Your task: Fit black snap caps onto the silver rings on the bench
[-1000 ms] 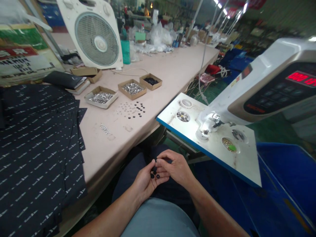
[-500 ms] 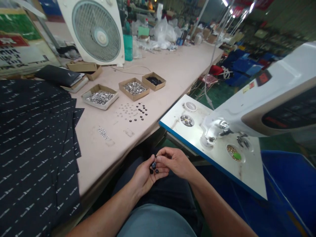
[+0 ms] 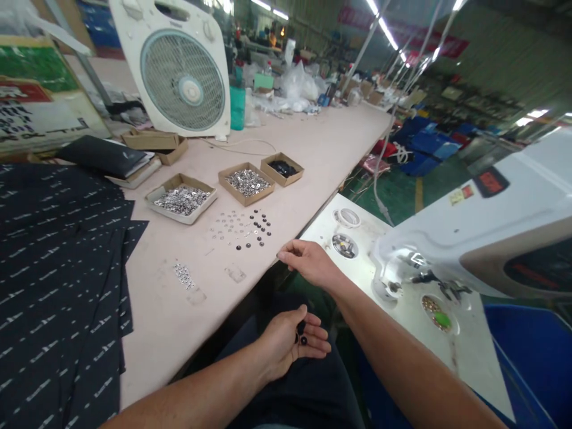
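Palm up over the lap, my left hand (image 3: 290,342) cradles several small black snap caps (image 3: 304,340) in its curled fingers. My right hand (image 3: 306,259) is at the table's edge, thumb and forefinger pinched on a small dark piece, probably a cap, mostly hidden by the fingertips. Loose black caps (image 3: 260,225) lie on the pink table beside silvery rings (image 3: 227,223). Behind them are a box of silver parts (image 3: 181,199), a second box of silver parts (image 3: 247,182) and a box of black parts (image 3: 282,168).
Dark printed fabric (image 3: 58,286) covers the left of the table (image 3: 165,351). A box fan (image 3: 187,83) stands behind the boxes. On the right are a white machine (image 3: 447,238) with a metal worktop (image 3: 415,351) and a blue bin (image 3: 531,345).
My right hand has left my left hand and moved up to the table's edge. My left hand has shifted lower and slightly right. The camera view has tilted up.
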Demonstrator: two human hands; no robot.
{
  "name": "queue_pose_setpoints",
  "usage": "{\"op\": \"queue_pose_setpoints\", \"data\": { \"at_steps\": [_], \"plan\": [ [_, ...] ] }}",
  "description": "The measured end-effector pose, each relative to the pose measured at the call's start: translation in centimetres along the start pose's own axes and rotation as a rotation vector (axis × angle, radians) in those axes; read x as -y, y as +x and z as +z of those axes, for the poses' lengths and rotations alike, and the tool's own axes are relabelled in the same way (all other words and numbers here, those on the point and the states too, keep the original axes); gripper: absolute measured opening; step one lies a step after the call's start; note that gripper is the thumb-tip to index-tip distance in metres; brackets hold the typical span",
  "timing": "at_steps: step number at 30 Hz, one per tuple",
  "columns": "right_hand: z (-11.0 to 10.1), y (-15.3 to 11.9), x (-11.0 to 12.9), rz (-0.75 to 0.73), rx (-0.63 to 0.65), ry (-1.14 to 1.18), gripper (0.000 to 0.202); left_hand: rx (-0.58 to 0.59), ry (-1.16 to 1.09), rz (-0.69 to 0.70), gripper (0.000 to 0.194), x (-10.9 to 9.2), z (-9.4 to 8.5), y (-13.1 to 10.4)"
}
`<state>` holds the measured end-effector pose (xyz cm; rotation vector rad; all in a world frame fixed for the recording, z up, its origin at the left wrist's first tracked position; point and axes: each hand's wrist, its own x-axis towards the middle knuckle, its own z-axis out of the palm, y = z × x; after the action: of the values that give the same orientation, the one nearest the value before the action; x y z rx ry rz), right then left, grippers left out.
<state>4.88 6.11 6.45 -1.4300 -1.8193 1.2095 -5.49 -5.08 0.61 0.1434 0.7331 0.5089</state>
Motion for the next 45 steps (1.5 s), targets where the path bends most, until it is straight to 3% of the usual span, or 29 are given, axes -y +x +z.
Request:
{"op": "queue_pose_setpoints", "data": {
  "at_steps": [6,12,25,36,45],
  "plan": [
    [0.2,7.5,0.0,-0.075,0.009,-0.373,0.016,-0.003,0.018,-0.014,0.04,-2.2,0.1,2.1],
    [1.5,10.6,0.4,-0.069,0.033,-0.636,0.015,0.142,-0.084,-0.055,0.045,-3.0,0.8,1.9],
    [2.6,12.0,1.3,0.046,0.054,-0.876,0.021,0.149,-0.084,-0.096,0.048,-2.9,1.2,1.9],
    [2.3,12.3,2.0,0.09,0.114,-0.777,0.018,0.145,-0.051,-0.114,0.048,-3.2,1.6,2.0],
    [2.7,12.6,2.1,0.076,0.059,-0.768,0.018,0.163,-0.048,-0.118,0.049,-2.7,1.6,2.2]
  ]
}}
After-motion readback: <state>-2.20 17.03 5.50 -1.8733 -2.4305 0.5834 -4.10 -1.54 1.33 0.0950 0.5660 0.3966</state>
